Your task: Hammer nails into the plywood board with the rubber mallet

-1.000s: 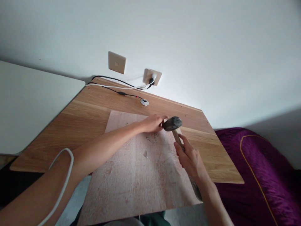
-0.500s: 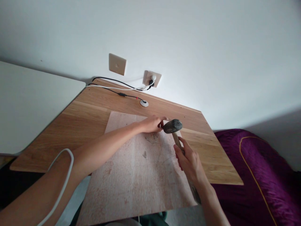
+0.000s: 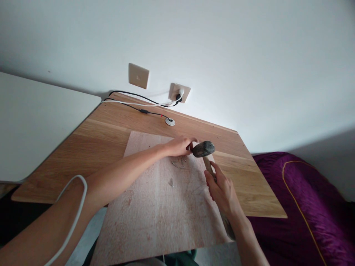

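My right hand [image 3: 222, 186] is wrapped around the wooden handle of a hammer [image 3: 203, 149], with the dark metal head up and the handle end slanting down toward me. Close beside the head, my left hand [image 3: 181, 146] is pinched near the far right corner of a pale wooden board [image 3: 155, 218]. What its fingertips hold, if anything, is hidden by the fingers and the hammer head. Several loose metal nails or screws [image 3: 178, 163] lie on the board just below the left hand. Nearer to me on the board is a small clear or silvery piece [image 3: 171, 182].
The board rests on a wooden desk [image 3: 249, 184] and overhangs its front edge. Cables [image 3: 133, 103] run along the back to a wall socket [image 3: 180, 92]. A white panel [image 3: 47, 125] stands at left, purple fabric [image 3: 318, 199] at right. A white cord [image 3: 80, 207] crosses my left arm.
Both hands and the hammer stay in nearly the same place; my right hand and the hammer handle have shifted very slightly left.
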A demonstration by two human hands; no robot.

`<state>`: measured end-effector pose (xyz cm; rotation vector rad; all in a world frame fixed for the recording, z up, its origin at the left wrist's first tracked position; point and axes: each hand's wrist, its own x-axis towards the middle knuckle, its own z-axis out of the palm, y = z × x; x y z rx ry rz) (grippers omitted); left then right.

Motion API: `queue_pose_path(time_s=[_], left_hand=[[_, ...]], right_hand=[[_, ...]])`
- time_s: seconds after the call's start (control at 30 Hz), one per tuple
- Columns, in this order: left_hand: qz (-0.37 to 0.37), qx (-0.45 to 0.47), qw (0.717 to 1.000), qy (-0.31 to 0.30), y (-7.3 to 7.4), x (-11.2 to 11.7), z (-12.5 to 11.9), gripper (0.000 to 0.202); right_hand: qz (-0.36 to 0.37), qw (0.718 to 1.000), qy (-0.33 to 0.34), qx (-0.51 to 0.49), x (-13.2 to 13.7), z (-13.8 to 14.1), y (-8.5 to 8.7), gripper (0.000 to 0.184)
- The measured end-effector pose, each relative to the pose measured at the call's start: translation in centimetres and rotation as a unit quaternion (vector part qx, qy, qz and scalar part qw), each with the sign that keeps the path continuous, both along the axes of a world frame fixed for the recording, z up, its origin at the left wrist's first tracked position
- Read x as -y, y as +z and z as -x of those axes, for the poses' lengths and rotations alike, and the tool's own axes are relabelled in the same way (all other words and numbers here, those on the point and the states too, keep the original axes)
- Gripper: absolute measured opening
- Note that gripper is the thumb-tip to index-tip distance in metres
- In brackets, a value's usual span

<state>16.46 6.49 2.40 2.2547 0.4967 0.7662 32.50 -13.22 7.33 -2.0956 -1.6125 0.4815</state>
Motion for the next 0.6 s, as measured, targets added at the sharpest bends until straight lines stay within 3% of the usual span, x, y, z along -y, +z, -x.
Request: queue_pose_path(time_s=[0.23, 0.4, 0.6], left_hand=[[-0.006, 0.001, 1.0, -0.012, -0.3, -0.2, -0.1, 0.045], [-0.002, -0.009, 1.0, -0.004, 0.0, -0.1, -0.1, 0.047], [0.015, -0.029, 0.999, 0.006, 0.1, 0.0, -0.1, 0.047]], right_hand=[[-0.031, 0.999, -0.016, 0.012, -0.1, 0.3, 1.5, 0.063], [-0.019, 1.0, 0.011, 0.013, -0.1, 0.2, 0.7, 0.066], [-0.013, 1.0, -0.015, 0.005, 0.7, 0.0, 0.3, 0.068]])
